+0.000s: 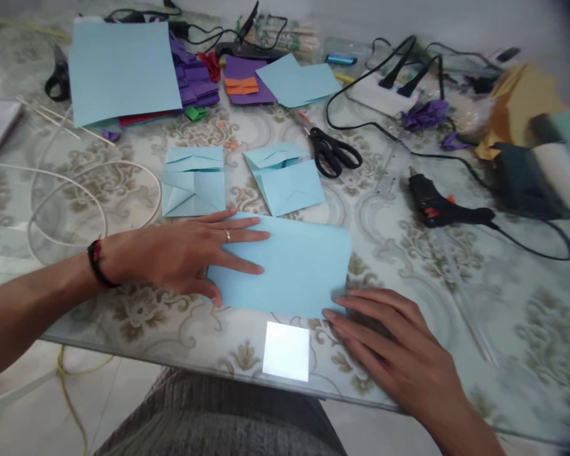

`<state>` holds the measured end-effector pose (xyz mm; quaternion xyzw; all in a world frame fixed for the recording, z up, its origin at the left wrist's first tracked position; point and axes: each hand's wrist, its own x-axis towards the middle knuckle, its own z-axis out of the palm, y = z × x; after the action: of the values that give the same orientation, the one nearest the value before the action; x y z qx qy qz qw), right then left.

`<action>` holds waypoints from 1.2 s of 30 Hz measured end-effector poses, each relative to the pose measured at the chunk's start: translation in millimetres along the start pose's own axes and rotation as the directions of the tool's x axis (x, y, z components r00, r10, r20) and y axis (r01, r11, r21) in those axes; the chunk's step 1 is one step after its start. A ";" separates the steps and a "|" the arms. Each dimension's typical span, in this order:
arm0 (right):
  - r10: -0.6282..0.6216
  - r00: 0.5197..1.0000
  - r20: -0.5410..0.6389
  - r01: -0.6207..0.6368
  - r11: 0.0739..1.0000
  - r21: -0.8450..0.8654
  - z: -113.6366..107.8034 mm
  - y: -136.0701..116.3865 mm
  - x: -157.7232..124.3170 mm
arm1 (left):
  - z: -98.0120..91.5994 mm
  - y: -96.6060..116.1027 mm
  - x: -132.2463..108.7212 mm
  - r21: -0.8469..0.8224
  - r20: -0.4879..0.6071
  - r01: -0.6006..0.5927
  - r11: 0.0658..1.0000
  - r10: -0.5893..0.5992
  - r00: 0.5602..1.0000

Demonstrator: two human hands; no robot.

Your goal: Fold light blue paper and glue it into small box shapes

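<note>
A light blue sheet of paper (pixel 289 269) lies on the table in front of me, its far edge bent over in a soft fold. My left hand (pixel 190 253) rests flat on the sheet's left part with the fingers spread. At the near right corner, my right hand (pixel 394 342) touches the paper with its fingertips, the fingers stretched out. Just beyond the sheet are two folded light blue papers, one on the left (pixel 193 182) and one on the right (pixel 287 177).
Black-handled scissors (pixel 335 151) lie beyond the sheet. A black glue gun (pixel 444 202) with its cord is at the right. Further back are a stack of blue sheets (pixel 126 73), purple paper pieces (pixel 194 79) and a white power strip (pixel 382 92). A white cord (pixel 99 166) loops at left.
</note>
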<state>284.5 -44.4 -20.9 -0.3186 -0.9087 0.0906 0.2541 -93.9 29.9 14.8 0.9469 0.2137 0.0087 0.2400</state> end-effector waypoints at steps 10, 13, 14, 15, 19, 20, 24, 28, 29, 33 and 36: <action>0.052 0.997 -0.052 -0.050 0.998 0.027 -6.2 0.2 -7.9 | -0.7 -1.9 -2.9 0.032 -0.049 -0.002 0.999 0.003 0.999; 0.068 0.994 -0.081 -0.064 0.997 0.052 -6.3 -0.4 -5.4 | -0.7 -4.5 -2.1 0.078 -0.047 -0.011 0.997 0.015 0.999; 0.070 0.994 -0.080 -0.066 0.996 0.060 -6.5 -0.3 -4.7 | -0.7 -5.2 -2.3 0.092 -0.049 -0.013 0.996 0.017 0.999; 0.070 0.995 -0.078 -0.064 0.996 0.066 -6.8 0.1 -4.2 | -0.7 -5.6 -2.6 0.102 -0.049 -0.013 0.995 0.018 0.999; 0.073 0.994 -0.077 -0.067 0.994 0.081 -7.1 1.7 -3.6 | -0.9 -2.9 -4.9 0.108 -0.059 -0.006 0.994 0.013 0.998; 0.073 0.994 -0.081 -0.066 0.994 0.085 -7.0 1.6 -3.5 | -0.6 -1.2 -5.0 0.107 -0.068 0.002 0.994 0.005 0.998; 0.112 0.988 -0.109 -0.101 0.990 0.098 -5.7 -1.7 -2.2 | 3.0 5.2 -1.7 0.108 -0.100 0.038 0.993 -0.027 0.995; 0.171 0.977 -0.126 -0.156 0.981 0.119 -3.5 -5.9 -1.8 | 7.2 5.3 3.0 0.130 -0.094 0.034 0.991 -0.022 0.995; 0.174 0.976 -0.128 -0.159 0.980 0.124 -3.0 -6.3 -2.1 | 7.7 4.5 3.5 0.138 -0.091 0.031 0.990 -0.018 0.996; 0.178 0.975 -0.129 -0.161 0.978 0.131 -2.0 -6.5 -3.4 | 8.4 2.6 3.6 0.164 -0.088 0.019 0.986 -0.004 0.996; 0.173 0.976 -0.132 -0.156 0.979 0.131 -1.8 -6.2 -3.6 | 8.9 4.9 5.8 0.182 -0.114 0.020 0.983 0.001 0.993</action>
<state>284.5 -51.4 -18.9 -0.3827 -0.8515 0.1424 0.3288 -85.6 24.3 8.7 0.9618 0.2316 0.0418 0.1395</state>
